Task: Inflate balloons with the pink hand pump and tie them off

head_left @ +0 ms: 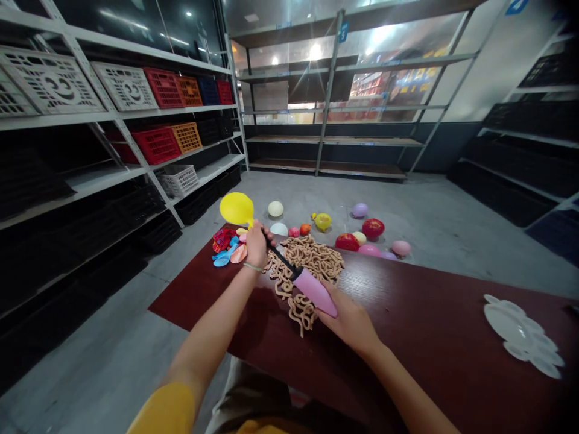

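Observation:
A partly filled yellow balloon [237, 208] points up and left from my left hand [257, 246], its neck pinched there at the tip of a hand pump. My right hand [344, 316] is wrapped round the pink body of the balloon pump [315, 292], and the black shaft stretches between both hands. Below the pump lies a heap of tan, worm-like strands [314, 259] on the dark red table [402, 337]. Just left of my left hand is a pile of flat balloons [228, 244] in red, blue and pink.
Several inflated balloons [373, 228] lie on the floor beyond the table. A white scalloped tray [520, 334] rests at the table's right. Shelves with plastic crates [156, 144] stand at the left, and a metal rack [325, 141] is at the back.

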### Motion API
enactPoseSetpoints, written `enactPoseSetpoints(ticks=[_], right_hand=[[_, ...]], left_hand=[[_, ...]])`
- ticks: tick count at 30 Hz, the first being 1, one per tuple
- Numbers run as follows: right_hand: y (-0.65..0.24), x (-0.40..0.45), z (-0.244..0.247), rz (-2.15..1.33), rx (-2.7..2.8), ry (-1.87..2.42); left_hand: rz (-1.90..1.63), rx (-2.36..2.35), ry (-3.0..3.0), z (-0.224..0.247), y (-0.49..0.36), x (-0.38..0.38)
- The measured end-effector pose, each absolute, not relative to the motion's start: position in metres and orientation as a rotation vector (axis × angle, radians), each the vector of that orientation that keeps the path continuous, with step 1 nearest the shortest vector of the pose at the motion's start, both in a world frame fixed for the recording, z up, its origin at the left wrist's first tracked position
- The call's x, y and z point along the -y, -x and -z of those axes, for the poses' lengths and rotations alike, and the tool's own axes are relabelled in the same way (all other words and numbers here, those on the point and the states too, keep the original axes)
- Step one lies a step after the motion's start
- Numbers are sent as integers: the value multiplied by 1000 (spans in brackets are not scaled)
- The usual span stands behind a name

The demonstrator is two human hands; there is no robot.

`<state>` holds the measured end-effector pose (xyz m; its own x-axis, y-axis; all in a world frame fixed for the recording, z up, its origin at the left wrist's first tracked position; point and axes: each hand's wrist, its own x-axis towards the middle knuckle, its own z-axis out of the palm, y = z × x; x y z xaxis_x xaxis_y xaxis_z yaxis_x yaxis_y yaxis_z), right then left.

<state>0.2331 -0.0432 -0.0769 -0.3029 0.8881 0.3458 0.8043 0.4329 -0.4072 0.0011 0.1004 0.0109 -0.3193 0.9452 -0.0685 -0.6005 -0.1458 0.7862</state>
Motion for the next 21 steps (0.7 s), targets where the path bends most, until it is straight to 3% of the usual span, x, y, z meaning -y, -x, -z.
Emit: enactPoseSetpoints(ticks=[6,15,21], right_hand=[[-238,42,78,-130,2171,1440],[-235,44,85,-162,2037,1548],[-237,42,80,-259,2111,1448]], left_hand=[[-1815,-835,-526,-30,21,-115],[-1653,-812,-607,22,-68,-68],[-1589,-890,-645,11,-41,-84]])
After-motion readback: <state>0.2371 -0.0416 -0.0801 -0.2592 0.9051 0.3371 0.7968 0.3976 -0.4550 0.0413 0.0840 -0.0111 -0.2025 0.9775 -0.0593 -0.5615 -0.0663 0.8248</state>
